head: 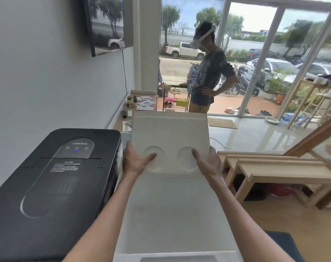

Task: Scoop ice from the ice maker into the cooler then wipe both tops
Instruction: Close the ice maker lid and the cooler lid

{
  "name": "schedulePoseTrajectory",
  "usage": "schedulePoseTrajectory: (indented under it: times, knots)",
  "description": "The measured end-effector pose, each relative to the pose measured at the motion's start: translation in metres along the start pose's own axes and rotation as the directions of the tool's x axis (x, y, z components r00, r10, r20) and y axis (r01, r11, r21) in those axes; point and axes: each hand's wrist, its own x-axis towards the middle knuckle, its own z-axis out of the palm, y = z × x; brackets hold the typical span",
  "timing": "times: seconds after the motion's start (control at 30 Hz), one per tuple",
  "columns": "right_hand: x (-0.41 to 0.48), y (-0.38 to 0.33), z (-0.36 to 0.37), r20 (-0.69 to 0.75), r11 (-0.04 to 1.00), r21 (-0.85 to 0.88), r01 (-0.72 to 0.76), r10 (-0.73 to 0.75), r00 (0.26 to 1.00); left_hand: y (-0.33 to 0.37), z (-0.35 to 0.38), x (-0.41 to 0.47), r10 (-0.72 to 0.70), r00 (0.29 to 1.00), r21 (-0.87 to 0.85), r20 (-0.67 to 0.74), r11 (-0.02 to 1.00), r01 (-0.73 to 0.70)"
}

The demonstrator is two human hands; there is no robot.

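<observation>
Ice maker (53, 178): set left of, just beside, the cooler (172, 214).
Lid (170, 137): raised at the cooler's far side.
Bench (278, 173): placed right of the cooler.

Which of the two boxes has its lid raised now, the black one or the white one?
The white cooler. Both hands, left and right, hold its lid tilted up, while the black ice maker beside it is closed flat.

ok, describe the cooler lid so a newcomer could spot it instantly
Start at the big black ice maker on the left. The white cooler sits right beside it; its lid is the tilted white panel gripped by the left hand and right hand. Only it has two round cup recesses.
</observation>
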Motion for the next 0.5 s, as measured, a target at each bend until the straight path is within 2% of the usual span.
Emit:
schedulePoseTrajectory:
  times: [0.13, 0.27, 0.33, 0.43, 0.5]
  knots:
    - [-0.022, -0.007, -0.035, 0.018, 0.990, 0.076, 0.116, -0.118, 0.993, 0.026, -0.022, -0.027, 0.087, 0.992, -0.295, -0.088, 0.949, -0.109]
    - [-0.060, -0.011, -0.070, 0.078, 0.952, 0.201, 0.231, -0.251, 0.965, 0.043, -0.047, -0.079, 0.131, 0.984, -0.476, -0.124, 0.862, -0.175]
    - [-0.088, -0.010, -0.088, 0.130, 0.938, 0.229, 0.259, -0.293, 0.947, 0.033, -0.058, -0.111, 0.155, 0.980, -0.509, -0.125, 0.838, -0.198]
    - [-0.133, 0.006, -0.111, 0.219, 0.935, 0.262, 0.240, -0.300, 0.928, 0.009, -0.068, -0.157, 0.214, 0.973, -0.446, -0.089, 0.865, -0.231]
    - [-0.152, 0.020, -0.119, 0.225, 0.929, 0.252, 0.269, -0.327, 0.918, -0.003, -0.073, -0.181, 0.243, 0.968, -0.424, -0.066, 0.871, -0.248]
